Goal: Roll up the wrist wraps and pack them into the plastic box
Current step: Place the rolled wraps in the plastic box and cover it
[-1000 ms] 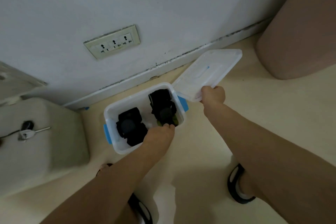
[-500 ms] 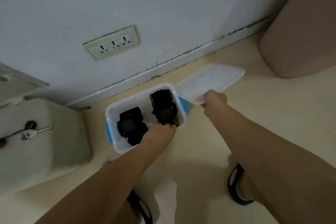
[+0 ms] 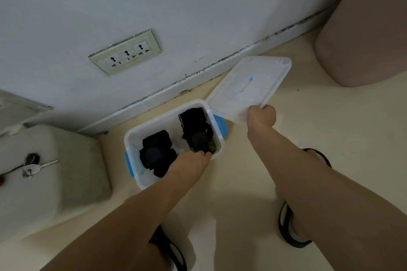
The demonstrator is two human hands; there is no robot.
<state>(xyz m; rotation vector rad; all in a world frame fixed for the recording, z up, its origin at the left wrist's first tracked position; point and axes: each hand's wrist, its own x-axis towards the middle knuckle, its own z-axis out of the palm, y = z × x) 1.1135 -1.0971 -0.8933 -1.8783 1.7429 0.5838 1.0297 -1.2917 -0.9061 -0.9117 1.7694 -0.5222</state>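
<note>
A white plastic box (image 3: 134, 136) with blue side latches stands on the floor near the wall. Two black rolled wrist wraps lie inside it, one on the left (image 3: 155, 154) and one on the right (image 3: 195, 125). My left hand (image 3: 191, 163) grips the box's near rim by the right wrap, fingers curled over the edge. My right hand (image 3: 261, 116) holds the near corner of the translucent lid (image 3: 248, 86), which is tilted up just right of the box.
A wall with a triple socket (image 3: 125, 53) rises behind the box. A beige cushion (image 3: 44, 178) with keys (image 3: 33, 167) on it lies at left. A pinkish pouf (image 3: 365, 28) stands at right. My sandalled feet (image 3: 293, 226) are below.
My right hand lowered the lid toward the floor, then tipped it up again beside the box. My left hand has stayed on the box's rim.
</note>
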